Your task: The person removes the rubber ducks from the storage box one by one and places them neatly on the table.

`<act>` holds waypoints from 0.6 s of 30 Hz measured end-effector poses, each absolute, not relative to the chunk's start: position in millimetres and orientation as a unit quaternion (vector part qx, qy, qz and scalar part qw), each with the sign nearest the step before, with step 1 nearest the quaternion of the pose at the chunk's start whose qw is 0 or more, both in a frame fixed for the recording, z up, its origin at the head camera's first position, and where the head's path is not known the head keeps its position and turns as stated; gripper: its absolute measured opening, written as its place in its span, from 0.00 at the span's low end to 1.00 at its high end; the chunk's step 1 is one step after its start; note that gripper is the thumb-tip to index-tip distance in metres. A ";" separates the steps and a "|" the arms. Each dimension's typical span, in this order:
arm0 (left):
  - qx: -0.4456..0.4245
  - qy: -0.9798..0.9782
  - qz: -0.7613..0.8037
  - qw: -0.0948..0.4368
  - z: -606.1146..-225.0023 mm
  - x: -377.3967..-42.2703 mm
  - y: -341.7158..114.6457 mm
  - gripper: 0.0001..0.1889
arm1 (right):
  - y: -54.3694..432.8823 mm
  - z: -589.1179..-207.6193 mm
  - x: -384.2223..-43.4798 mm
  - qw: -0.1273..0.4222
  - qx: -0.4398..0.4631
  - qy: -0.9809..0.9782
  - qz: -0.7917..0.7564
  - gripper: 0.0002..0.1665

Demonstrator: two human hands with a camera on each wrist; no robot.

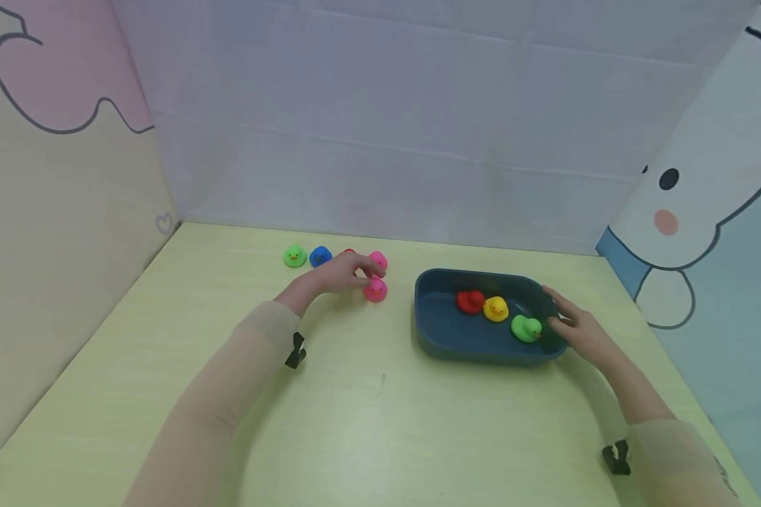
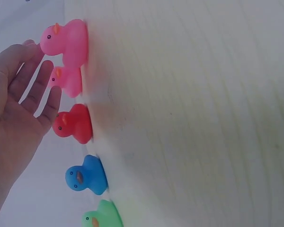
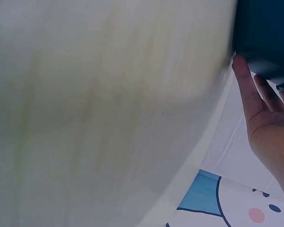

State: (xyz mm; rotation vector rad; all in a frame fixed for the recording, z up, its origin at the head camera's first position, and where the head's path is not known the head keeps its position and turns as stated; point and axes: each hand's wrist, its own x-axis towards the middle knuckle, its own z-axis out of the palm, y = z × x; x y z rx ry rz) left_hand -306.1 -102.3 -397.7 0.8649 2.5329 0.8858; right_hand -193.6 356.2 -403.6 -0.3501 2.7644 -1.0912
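Pink with an orange beak, the nearer pink rubber duck [image 1: 375,290] is sitting upright on the pale table [image 1: 368,422]. The left hand [image 1: 345,273] is hovering at its head, fingers loosely parted, gripping nothing. The right hand [image 1: 585,334] is resting nearly straight fingers against the blue tray's [image 1: 482,354] right end. Open tabletop is separating duck from tray.

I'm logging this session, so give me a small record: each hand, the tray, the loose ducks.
Left hand: at the nearer pink duck, not visibly gripping it
Right hand: holds the right end of the dark blue tray
In tray: red duck, yellow duck, green duck
Other loose ducks: second green duck, blue duck, second red duck, farther pink duck
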 end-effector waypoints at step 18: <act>0.302 0.865 0.381 0.124 -369.8 -282.0 -83.4 0.17 | 358.6 -404.6 -195.1 0.076 -0.114 0.920 -0.367 0.36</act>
